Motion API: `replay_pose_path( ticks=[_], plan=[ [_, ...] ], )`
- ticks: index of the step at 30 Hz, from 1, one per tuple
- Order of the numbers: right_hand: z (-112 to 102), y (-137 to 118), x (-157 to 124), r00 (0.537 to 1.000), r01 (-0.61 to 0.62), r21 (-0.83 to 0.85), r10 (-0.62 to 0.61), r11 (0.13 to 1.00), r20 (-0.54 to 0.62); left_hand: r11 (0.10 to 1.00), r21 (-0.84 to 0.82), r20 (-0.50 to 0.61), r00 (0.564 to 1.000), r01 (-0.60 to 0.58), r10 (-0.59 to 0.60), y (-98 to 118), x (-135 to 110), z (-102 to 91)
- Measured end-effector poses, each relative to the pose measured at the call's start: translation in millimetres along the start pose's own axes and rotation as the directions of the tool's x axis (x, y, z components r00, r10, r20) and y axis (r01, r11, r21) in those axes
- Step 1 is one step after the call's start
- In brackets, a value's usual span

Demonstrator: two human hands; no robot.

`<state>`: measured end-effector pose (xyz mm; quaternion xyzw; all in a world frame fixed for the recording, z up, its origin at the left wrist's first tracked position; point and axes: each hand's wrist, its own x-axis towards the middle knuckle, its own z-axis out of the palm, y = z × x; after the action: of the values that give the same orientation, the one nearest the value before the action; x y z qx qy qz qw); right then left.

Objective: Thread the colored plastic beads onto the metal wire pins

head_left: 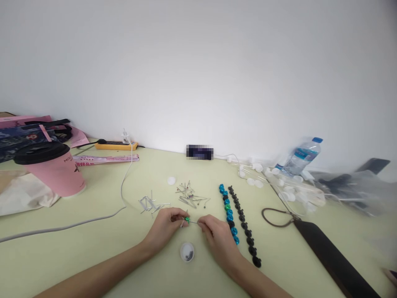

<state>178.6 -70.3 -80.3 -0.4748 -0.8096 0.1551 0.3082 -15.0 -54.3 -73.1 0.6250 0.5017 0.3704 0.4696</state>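
My left hand (166, 227) is pinched on a small green bead (187, 219) with a short metal pin through it, just above the pale green table (93, 252). My right hand (217, 238) is closed on the end of a thin metal pin (194, 222) that points at the bead. A small clear round lid (187, 251) with dark bits in it lies between my wrists. Loose metal pins (190, 196) and staples-like pieces (150, 204) lie just beyond my fingers. To the right run a row of blue beads (228, 213) and a row of black beads (243, 225).
A pink cup with a black lid (52, 167) stands at the left by a grey cable (93, 219). A yellow power strip (116, 145) lies near the wall. White caps (257, 182), a water bottle (302, 156) and plastic bags are at the right, a dark strap (325, 252) nearer.
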Motion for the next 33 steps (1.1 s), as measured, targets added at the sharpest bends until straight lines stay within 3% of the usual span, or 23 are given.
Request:
replay_pose_path(
  ticks=[28, 33],
  plan=[
    [0.4, -1.2, 1.1, 1.0, -0.012, -0.019, 0.012, 1.0, -0.006, 0.999, 0.023, 0.024, 0.999, -0.049, 0.049, -0.3, -0.2, -1.2],
    [0.8, -0.8, 0.2, 0.998, 0.047, -0.022, -0.048, 0.999, -0.03, 0.993, -0.066, 0.064, 0.993, -0.095, 0.1, 0.1, 0.5, -2.5]
  ],
)
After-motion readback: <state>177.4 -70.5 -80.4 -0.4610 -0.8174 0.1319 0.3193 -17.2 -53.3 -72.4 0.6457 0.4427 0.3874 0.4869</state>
